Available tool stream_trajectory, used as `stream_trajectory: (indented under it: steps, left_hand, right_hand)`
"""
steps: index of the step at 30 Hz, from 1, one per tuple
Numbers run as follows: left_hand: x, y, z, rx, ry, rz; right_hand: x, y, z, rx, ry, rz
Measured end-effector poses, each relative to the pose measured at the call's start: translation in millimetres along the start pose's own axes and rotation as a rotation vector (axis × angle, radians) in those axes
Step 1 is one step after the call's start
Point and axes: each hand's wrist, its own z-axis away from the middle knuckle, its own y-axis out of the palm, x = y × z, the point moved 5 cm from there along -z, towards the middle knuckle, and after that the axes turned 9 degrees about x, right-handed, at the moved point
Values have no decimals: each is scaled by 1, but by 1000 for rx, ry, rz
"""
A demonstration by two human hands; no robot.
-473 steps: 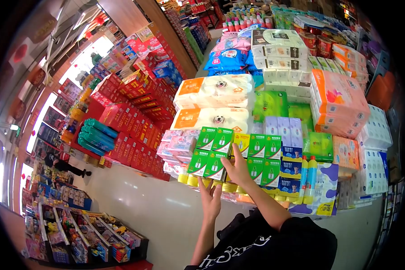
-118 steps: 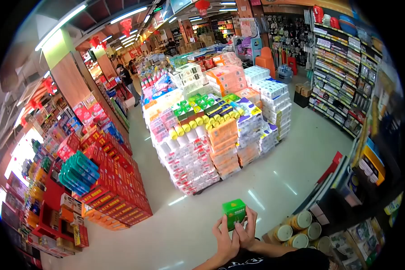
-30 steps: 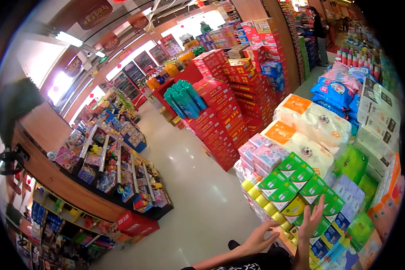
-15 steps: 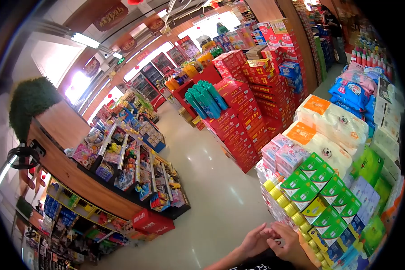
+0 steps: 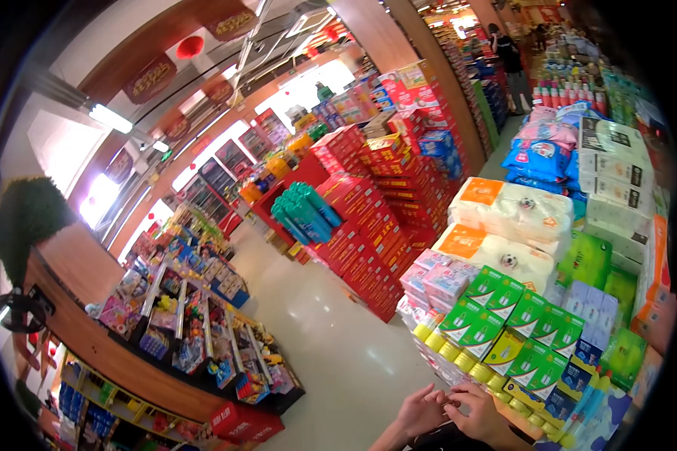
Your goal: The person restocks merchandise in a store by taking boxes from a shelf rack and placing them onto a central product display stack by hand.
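Observation:
Low in the head view, my left hand (image 5: 423, 411) and my right hand (image 5: 475, 410) meet in front of my body, fingers curled and touching. Whether anything small lies between the fingertips cannot be made out. Just beyond and to the right of them, green boxes (image 5: 483, 328) lie in rows on a stack of goods, with a yellow box (image 5: 505, 351) among them. Yellow-capped items (image 5: 465, 363) line the stack's near edge. Pink-and-white packs (image 5: 448, 284) sit left of the green boxes, and white-and-orange tissue packs (image 5: 496, 255) lie behind.
Red cartons (image 5: 368, 240) rise ahead, topped by teal bottles (image 5: 306, 213). A display rack (image 5: 203, 338) stands at the left beside a red box (image 5: 247, 422). Blue bags (image 5: 538, 158) and white packs (image 5: 615, 173) are piled at the right. A person (image 5: 510, 64) stands in the far aisle.
Since a second ago my hands have come together from apart. The view has swung slightly, and the stack now sits lower and a little to the left compared with half a second ago.

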Motion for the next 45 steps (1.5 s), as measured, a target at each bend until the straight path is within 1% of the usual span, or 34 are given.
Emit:
stream_trajectory:
  steps: [1,4,7,10,13,14,17,20,21,23,25,28,30,32,33,35,38,39,42,45]
  left_hand:
    - [2,-5,-3,2,-25,10]
    - [6,-8,-13,8,-57,-40]
    - [6,-1,-22,-59,-61,-116]
    - [5,-7,-21,-81,-44,-205]
    - [-4,-20,-1,-165,-2,-245]
    - [-11,-24,8,-159,35,-220]
    - [-35,-44,54,-318,205,-200]
    - [-58,-64,119,-518,477,-131]
    - [-62,-64,138,-504,506,-90]
    - [-72,-62,189,-487,569,-13]
    - [-79,-67,243,-533,651,10]
    - [-91,-68,326,-532,807,12]
    - [-97,-70,382,-379,911,4]
    - [-102,-70,433,-267,1014,-10]
    - [-102,-63,456,-316,1062,-6]
    - [-106,-51,502,-405,1154,-5]
    - [-111,-45,564,-500,1291,-177]
    - [-112,-47,584,-520,1323,-185]
    - [-122,-51,638,-584,1421,-219]
    - [-134,-52,700,-669,1540,-255]
  right_hand:
    - [-2,-1,2,-1,-5,6]
    - [0,-8,9,-96,-63,161]
    - [-10,-9,16,-262,35,-22]
    - [-35,-4,15,-207,78,-86]
    - [-40,8,-3,15,155,-75]
    - [-47,17,-10,63,63,-3]
    - [-33,38,-44,140,46,52]
    - [3,63,-86,161,-11,91]
    - [12,75,-100,170,-29,113]
    - [24,116,-123,191,-68,143]
    - [31,169,-136,335,-67,178]
    - [44,255,-152,563,-173,291]
    - [42,320,-149,729,-273,384]
    - [57,377,-152,829,-340,364]
    - [69,403,-157,877,-386,354]
    - [101,451,-165,903,-391,229]
    - [135,522,-179,960,-402,118]
    - [142,548,-181,985,-404,92]
    - [159,627,-186,1085,-452,120]
    - [164,714,-193,1203,-429,99]
